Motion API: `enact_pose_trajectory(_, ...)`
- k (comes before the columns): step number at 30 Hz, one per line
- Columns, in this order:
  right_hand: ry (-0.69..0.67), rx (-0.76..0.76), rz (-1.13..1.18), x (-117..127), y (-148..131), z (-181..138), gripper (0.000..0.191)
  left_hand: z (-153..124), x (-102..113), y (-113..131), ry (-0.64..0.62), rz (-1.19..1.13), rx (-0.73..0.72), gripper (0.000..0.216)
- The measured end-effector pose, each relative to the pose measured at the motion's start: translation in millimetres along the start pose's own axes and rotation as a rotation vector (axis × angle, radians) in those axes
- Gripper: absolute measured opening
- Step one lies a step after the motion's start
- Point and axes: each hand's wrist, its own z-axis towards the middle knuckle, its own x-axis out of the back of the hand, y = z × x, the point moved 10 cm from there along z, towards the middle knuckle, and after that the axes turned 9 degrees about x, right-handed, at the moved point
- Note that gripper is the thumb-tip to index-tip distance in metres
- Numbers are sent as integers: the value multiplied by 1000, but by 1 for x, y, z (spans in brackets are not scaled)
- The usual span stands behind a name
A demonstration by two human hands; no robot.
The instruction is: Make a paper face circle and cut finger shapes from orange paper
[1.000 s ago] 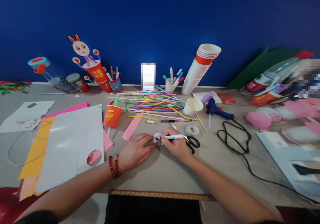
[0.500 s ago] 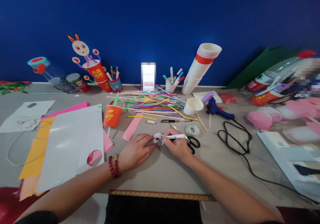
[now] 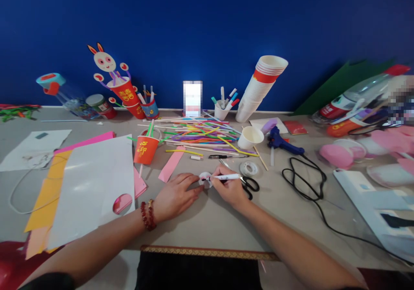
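A small white paper disc with pink on it lies flat on the table. My right hand is closed round a white marker, its tip at the disc. My left hand lies flat with its fingers stretched out, the fingertips at the disc's left edge. Black-handled scissors lie just right of my right hand, their blades partly hidden by it. Behind them is a roll of clear tape. The marker's cap and a black pen lie behind the disc, near a pink paper strip.
Coloured craft sticks spread across the middle. A red cup stands left, a white cup right. A blue glue gun trails a black cord. Paper sheets cover the left; a tall cup stack leans at the back.
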Motion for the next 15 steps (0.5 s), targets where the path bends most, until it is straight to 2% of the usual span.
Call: enact_pose_trajectory(15, -19, 10, -34, -2, 0, 0, 21, 0, -1, 1, -8, 17, -1, 30)
